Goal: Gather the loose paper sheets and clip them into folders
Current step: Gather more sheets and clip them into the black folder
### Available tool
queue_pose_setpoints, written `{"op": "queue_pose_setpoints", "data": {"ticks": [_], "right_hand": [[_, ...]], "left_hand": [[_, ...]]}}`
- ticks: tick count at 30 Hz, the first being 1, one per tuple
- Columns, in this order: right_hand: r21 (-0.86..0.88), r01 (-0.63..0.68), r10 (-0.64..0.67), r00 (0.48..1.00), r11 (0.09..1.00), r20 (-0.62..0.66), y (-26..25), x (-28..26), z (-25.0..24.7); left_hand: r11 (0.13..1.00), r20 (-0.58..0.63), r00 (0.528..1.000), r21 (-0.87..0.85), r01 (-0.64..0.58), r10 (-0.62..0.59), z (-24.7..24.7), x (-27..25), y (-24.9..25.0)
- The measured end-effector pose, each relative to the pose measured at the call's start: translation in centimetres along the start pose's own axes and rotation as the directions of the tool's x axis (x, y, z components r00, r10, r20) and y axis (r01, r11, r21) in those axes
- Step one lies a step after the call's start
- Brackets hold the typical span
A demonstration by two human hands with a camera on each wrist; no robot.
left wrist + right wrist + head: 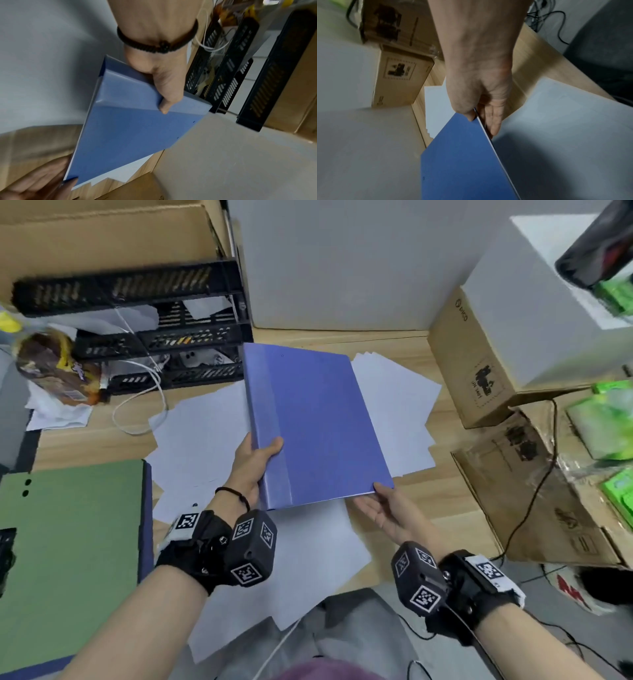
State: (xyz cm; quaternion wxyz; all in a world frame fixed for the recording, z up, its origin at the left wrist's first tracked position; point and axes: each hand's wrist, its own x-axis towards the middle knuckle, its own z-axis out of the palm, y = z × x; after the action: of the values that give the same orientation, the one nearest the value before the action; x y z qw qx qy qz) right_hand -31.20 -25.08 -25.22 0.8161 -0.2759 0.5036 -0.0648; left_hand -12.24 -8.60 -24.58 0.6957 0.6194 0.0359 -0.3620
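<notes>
A closed blue folder (322, 422) is held tilted just above the wooden table (445, 501). My left hand (253, 463) grips its spine near the lower end, thumb on the cover (130, 129). My right hand (383, 508) pinches the lower right corner, thumb on top and fingers underneath (462, 162). A thin white edge shows inside the folder. Loose white sheets lie under and around it: some at the left (198, 440), a fanned pile at the right (394, 412), more at the near edge (308, 559). A green folder (68, 542) lies flat at the left.
Black mesh trays (154, 337) with a white cable (150, 392) stand at the back left, a snack bag (54, 368) beside them. A white box (342, 268) blocks the back. Cardboard boxes (479, 364) and a black cable (534, 498) crowd the right.
</notes>
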Motion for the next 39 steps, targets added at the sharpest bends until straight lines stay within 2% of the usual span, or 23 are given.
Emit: {"op": "queue_pose_setpoints", "data": {"ticks": [4,11,16,20,23,26,28,32,39], "right_hand": [[0.146,-0.012,0.016,1.000,0.989,-0.022,-0.6,0.8,-1.6],[0.226,-0.086,0.060,0.991,0.970,0.119,-3.5,3.3,-2.5],[0.254,-0.050,0.012,0.989,0.966,0.150,-6.3,5.3,-3.8],[0.307,-0.007,-0.033,0.992,0.952,0.124,-8.8,7.1,-5.1],[0.352,0.002,-0.037,0.995,0.936,0.094,-10.3,8.5,-5.8],[0.382,0.021,-0.053,0.996,0.924,0.076,-11.3,9.6,-6.6],[0.379,0.030,-0.056,0.997,0.925,0.056,-11.7,10.1,-7.1],[0.346,-0.009,0.011,1.000,0.938,-0.003,-12.3,10.7,-7.6],[0.088,-0.168,0.159,0.982,0.982,0.102,-12.5,10.8,-7.3]], "left_hand": [[1.000,0.025,1.000,0.013,0.015,-0.015,4.0,1.1,-0.9],[0.997,0.081,0.996,0.076,0.023,-0.029,10.5,4.0,-1.3],[0.994,0.132,0.990,0.106,0.041,-0.055,14.2,6.9,-1.1],[0.991,0.167,0.985,0.130,0.028,-0.050,16.9,9.0,-1.4],[0.975,0.182,0.982,0.223,0.015,-0.057,18.5,10.5,-1.5],[0.915,0.189,0.974,0.402,0.040,-0.126,19.3,12.3,-2.1],[0.881,0.160,0.972,0.466,0.077,-0.169,19.8,13.0,-2.9],[0.890,0.183,0.969,0.451,0.071,-0.169,21.3,13.7,-3.6],[0.749,0.164,0.951,0.656,0.094,-0.262,22.1,15.4,-4.1]]}}
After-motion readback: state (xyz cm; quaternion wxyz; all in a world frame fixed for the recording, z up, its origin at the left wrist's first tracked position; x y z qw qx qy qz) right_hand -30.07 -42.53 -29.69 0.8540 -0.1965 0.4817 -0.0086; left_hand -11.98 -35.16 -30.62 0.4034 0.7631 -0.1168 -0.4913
